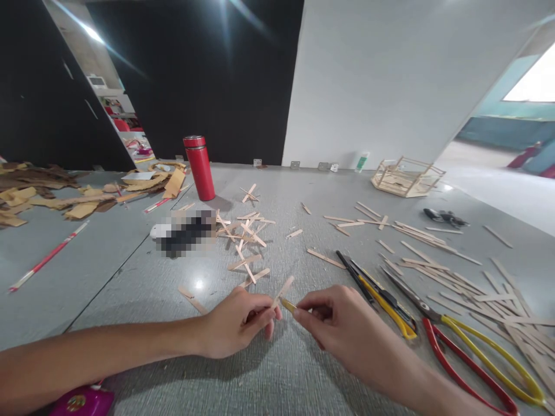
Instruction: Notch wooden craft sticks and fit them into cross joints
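Note:
My left hand (238, 323) pinches a short wooden craft stick (284, 289) that points up and to the right. My right hand (336, 323) is closed on a small yellow-tipped tool (287, 304), whose tip touches the lower end of that stick. Both hands hover just above the grey tabletop (260, 375) near its front edge. Behind my left hand lie several glued stick crosses (245, 234).
A yellow utility knife (385, 300) and red-and-yellow shears (477, 352) lie to the right, among several loose sticks (433, 254). A red flask (199, 167) stands at the back. A stick-built frame (405, 176) sits far right. Cardboard scraps (65, 196) pile up at left. A pink object (82, 400) sits by my left arm.

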The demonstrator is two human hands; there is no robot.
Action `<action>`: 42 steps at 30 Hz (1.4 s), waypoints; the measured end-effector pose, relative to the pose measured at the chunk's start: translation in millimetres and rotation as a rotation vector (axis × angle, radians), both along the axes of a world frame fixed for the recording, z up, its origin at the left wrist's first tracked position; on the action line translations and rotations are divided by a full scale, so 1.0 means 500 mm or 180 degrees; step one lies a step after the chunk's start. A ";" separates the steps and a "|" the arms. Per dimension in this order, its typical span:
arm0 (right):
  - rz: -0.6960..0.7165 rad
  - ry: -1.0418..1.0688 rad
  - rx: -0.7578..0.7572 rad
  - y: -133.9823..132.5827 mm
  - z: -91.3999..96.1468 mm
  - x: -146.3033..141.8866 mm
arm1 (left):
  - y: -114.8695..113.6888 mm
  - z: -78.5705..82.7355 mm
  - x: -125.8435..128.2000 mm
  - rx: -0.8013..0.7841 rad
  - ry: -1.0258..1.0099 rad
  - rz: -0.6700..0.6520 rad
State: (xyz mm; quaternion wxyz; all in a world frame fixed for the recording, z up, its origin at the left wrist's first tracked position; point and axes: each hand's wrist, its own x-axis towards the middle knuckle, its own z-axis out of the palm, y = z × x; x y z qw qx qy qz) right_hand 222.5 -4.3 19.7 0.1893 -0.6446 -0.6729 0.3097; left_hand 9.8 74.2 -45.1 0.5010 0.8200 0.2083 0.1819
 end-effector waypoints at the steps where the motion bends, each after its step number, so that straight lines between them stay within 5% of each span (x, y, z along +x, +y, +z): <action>1: -0.0020 -0.0105 0.0208 -0.003 -0.007 -0.007 | -0.001 -0.001 0.001 -0.0073 -0.0013 0.0020; 13: -0.0010 -0.0073 0.1644 -0.038 -0.098 -0.055 | -0.009 -0.008 0.007 -0.0698 -0.0207 0.0186; 25: 0.0379 -0.0932 0.2606 -0.045 -0.125 -0.058 | -0.010 0.001 0.002 -0.0711 -0.0202 -0.0019; 29: 0.0665 -0.1072 0.2346 -0.036 -0.110 -0.043 | -0.012 -0.005 0.001 -0.0637 -0.0265 0.0118; 36: 0.0685 -0.1188 0.1809 0.007 -0.028 0.017 | -0.011 -0.012 0.001 -0.0408 -0.0516 0.0637; 42: 0.1121 -0.1147 0.2050 0.035 0.018 0.062 | -0.008 -0.004 0.001 -0.0217 -0.0589 0.0590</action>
